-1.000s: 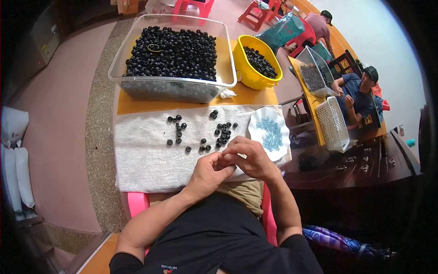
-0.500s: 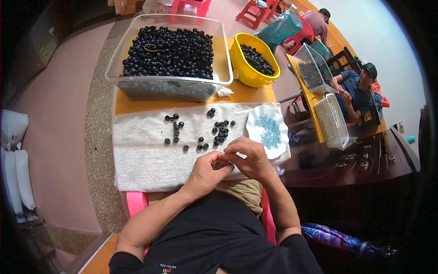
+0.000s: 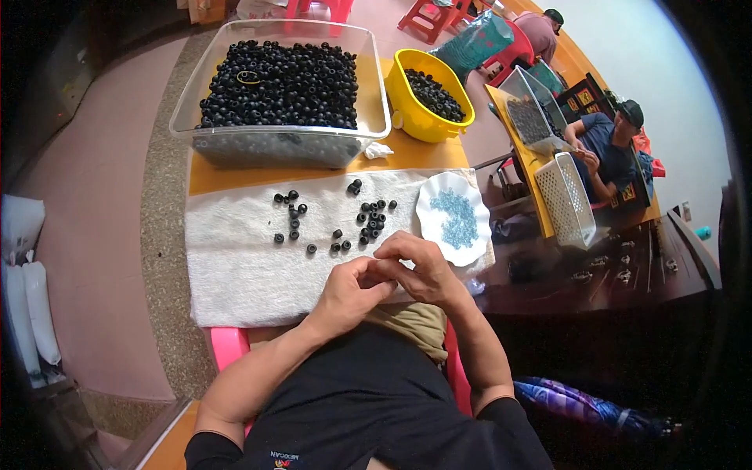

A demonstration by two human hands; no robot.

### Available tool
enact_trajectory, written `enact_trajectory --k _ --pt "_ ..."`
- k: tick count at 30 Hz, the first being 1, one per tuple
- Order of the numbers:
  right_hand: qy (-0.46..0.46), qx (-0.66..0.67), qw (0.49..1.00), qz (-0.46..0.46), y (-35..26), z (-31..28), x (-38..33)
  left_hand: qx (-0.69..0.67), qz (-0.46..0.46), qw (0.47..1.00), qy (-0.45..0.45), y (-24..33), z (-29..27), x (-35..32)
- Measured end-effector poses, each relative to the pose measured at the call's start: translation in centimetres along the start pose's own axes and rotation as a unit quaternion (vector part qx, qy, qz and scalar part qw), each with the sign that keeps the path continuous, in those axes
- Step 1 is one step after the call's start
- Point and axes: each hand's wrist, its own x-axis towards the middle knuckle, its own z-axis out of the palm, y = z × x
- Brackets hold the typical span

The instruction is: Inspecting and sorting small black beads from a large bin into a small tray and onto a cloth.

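Here, the towel [image 3: 235, 282] spans mid-frame. The plate [image 3: 428, 223] lies right of centre, just beside the right hand [image 3: 419, 268], the nearer one. This and the left hand [image 3: 348, 294] meet at the fingertips; whether they pinch anything, I cannot tell. Black beads [image 3: 374, 220] lie just above them.

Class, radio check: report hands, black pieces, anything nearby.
Left hand, right hand together, grip contents unclear. Black pieces loose on white towel. Scalloped plate beside right hand.

Beads [image 3: 374, 234] are blk, cloth [image 3: 243, 290] & plate [image 3: 428, 215] wht, bits [image 3: 460, 231] lt blue, tub [image 3: 425, 123] ylw, umbrella [image 3: 572, 401] purple/blue patterned.
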Motion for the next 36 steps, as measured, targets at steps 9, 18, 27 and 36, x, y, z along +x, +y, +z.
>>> enact_trajectory --k 9,18,27,36 --pt "0.057 0.304 0.929 0.202 1.1 -0.9 -1.3 -0.029 -0.004 0.999 0.036 -0.1 -0.1 0.2" --pt "0.054 0.339 0.906 0.246 0.7 -0.1 -2.1 -0.043 0.004 0.998 0.044 0.4 0.1 0.1" --pt "0.041 0.318 0.908 0.269 -0.1 -0.2 -2.1 -0.030 0.012 0.998 0.055 0.4 0.2 0.1" --pt "0.117 0.261 0.927 0.243 0.2 1.1 -2.5 -0.024 0.022 0.998 0.058 -0.6 -0.3 0.1"
